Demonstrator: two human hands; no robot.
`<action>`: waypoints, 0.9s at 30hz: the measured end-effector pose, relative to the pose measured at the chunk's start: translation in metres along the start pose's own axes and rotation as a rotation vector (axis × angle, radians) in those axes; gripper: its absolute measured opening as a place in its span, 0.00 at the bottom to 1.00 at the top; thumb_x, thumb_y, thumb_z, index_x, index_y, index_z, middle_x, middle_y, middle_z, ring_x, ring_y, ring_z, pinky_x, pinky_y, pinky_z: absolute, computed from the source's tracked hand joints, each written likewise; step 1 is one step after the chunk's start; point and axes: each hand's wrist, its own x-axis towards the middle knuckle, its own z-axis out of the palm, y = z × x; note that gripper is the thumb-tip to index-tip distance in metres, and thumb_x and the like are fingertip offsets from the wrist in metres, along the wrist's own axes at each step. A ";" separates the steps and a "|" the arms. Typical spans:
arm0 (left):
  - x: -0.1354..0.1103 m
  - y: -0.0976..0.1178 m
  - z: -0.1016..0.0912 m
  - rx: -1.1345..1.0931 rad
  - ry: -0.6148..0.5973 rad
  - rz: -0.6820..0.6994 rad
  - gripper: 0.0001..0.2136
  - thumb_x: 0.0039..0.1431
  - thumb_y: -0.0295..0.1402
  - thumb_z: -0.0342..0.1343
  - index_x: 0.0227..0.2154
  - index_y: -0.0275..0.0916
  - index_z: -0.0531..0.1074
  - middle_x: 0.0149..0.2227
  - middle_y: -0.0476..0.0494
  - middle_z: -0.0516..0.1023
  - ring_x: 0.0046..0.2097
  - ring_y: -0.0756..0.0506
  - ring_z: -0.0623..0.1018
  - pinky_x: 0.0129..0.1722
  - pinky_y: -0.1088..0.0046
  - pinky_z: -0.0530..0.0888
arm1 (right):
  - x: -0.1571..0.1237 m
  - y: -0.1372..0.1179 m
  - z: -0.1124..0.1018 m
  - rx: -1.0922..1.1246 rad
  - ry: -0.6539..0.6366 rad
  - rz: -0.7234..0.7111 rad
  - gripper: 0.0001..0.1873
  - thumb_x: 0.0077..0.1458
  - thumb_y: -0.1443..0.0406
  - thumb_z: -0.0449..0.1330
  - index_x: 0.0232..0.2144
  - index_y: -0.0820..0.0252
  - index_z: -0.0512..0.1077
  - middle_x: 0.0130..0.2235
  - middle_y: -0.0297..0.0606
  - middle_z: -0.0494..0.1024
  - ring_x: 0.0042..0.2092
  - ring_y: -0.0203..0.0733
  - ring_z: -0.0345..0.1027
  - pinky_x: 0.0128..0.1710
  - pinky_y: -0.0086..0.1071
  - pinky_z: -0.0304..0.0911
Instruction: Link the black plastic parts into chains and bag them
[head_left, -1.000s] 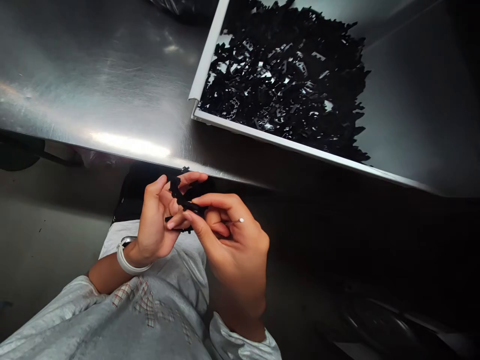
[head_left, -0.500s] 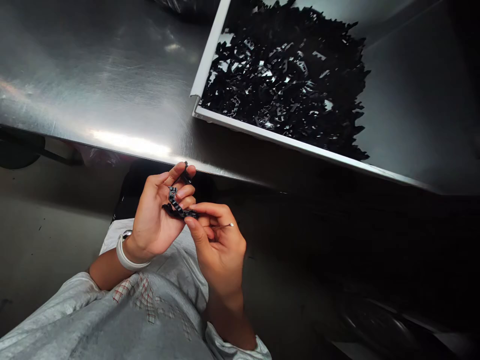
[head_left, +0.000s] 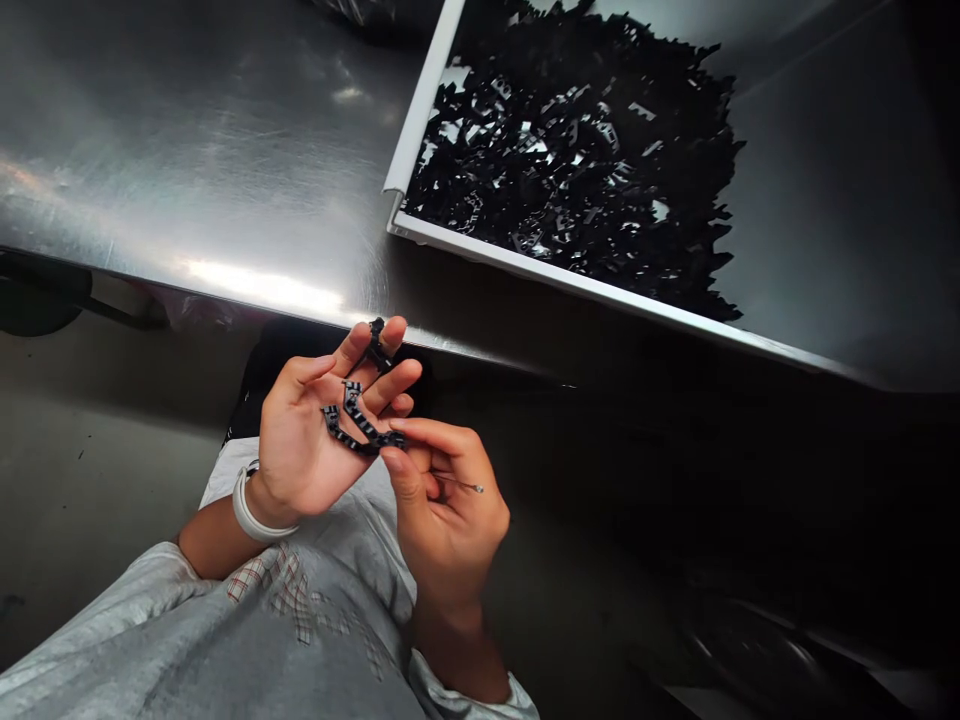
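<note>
My right hand (head_left: 454, 495) pinches the lower ends of two black, angled plastic pieces (head_left: 360, 418) with toothed edges, between thumb and forefinger. Their free ends spread over the palm of my left hand (head_left: 300, 445). Palm up, the left hand has its fingers partly spread, with another small black plastic part (head_left: 379, 348) caught between the upper fingers. A thin metal rod with a small round tip (head_left: 478, 488) sticks out from the curled fingers of my right hand; its other end is hidden.
A white-rimmed tray (head_left: 570, 277) holds a heap of black plastic parts (head_left: 570, 170) at the upper right. It rests on a shiny metal table (head_left: 225, 190), whose front edge runs just beyond my fingers. A dark bag (head_left: 367, 12) lies at the top.
My right hand has moved slightly right and down with the toothed pieces, which now show apart from each other. The left fingers have opened wider and the part between them shows more.
</note>
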 end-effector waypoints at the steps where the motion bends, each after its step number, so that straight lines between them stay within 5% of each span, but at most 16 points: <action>1: 0.000 0.001 -0.001 0.014 -0.026 0.000 0.14 0.61 0.31 0.47 0.33 0.42 0.80 0.48 0.47 0.83 0.40 0.48 0.84 0.40 0.73 0.78 | 0.001 0.000 -0.002 -0.019 0.020 -0.010 0.07 0.61 0.65 0.66 0.42 0.51 0.77 0.22 0.23 0.61 0.21 0.29 0.50 0.19 0.25 0.52; 10: -0.003 0.004 -0.008 0.164 -0.144 0.023 0.19 0.51 0.20 0.51 0.39 0.47 0.81 0.54 0.50 0.81 0.55 0.41 0.82 0.50 0.69 0.77 | 0.003 0.000 -0.017 -0.178 -0.157 -0.085 0.12 0.61 0.67 0.65 0.47 0.50 0.76 0.30 0.27 0.75 0.23 0.30 0.57 0.25 0.26 0.61; 18: -0.004 0.002 -0.007 0.124 -0.211 -0.052 0.22 0.51 0.16 0.49 0.41 0.43 0.83 0.50 0.51 0.84 0.55 0.46 0.82 0.55 0.74 0.75 | 0.029 -0.014 -0.023 -0.265 0.039 -0.200 0.15 0.61 0.67 0.65 0.50 0.51 0.75 0.28 0.28 0.67 0.25 0.32 0.59 0.24 0.28 0.61; 23: -0.004 0.001 -0.004 0.186 -0.177 -0.032 0.22 0.47 0.16 0.52 0.38 0.43 0.83 0.50 0.50 0.85 0.54 0.46 0.81 0.49 0.75 0.77 | 0.041 -0.022 -0.017 -0.320 -0.049 -0.168 0.08 0.62 0.66 0.65 0.44 0.53 0.75 0.37 0.34 0.78 0.31 0.35 0.69 0.31 0.30 0.67; 27: -0.004 0.001 -0.003 0.195 -0.182 -0.030 0.22 0.46 0.15 0.52 0.37 0.42 0.83 0.50 0.49 0.85 0.47 0.48 0.82 0.41 0.78 0.76 | 0.045 -0.019 -0.013 -0.214 -0.098 -0.050 0.01 0.63 0.65 0.64 0.38 0.54 0.75 0.33 0.32 0.79 0.31 0.34 0.72 0.30 0.29 0.68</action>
